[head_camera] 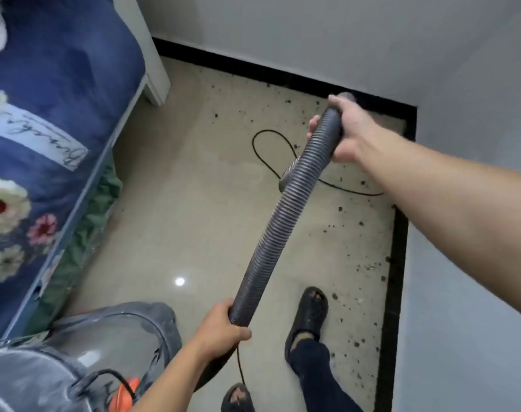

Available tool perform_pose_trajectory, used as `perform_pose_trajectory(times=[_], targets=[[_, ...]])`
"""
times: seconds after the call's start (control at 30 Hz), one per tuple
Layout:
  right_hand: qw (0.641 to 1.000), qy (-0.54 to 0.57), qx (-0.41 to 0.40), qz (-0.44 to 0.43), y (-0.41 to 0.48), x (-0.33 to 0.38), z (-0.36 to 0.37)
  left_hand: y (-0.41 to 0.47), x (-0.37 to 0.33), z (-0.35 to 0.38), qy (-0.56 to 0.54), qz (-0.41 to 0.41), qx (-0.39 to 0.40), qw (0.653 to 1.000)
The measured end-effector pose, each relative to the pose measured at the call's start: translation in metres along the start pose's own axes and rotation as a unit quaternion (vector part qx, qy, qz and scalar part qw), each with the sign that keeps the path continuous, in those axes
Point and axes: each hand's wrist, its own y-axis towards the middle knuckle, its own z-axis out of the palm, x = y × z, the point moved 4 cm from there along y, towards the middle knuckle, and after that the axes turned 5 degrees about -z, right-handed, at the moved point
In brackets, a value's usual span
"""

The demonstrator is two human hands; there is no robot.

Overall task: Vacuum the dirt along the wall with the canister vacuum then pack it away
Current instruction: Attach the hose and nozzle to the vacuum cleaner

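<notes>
The vacuum [110, 331] sits near left, by the bed [45, 114]. The left hand [220, 328] has its fingers curled round the near end of the hose [277, 224]. Farther off, the right hand [347, 130] grips the hose's far end above the floor. Dirt [335, 296] speckles the floor along the right and far walls, and a cord [268, 131] loops there.

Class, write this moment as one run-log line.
left hand: grips hose near end | right hand: grips hose far end | dirt: scattered beside wall | cord: looped on floor
</notes>
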Motion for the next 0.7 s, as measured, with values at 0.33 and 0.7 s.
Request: perform_pose_trajectory(times=[0.33,0.7], targets=[[0.997,0.062,-0.01,0.044,0.061,0.084,-0.009,0.028,-0.188,-0.051,-0.089,0.12,-0.049,0.988],[0.986,-0.071,0.128,0.077,0.108,0.12,0.093,0.069,-0.305,-0.123,-0.106,0.124,-0.169,0.972]])
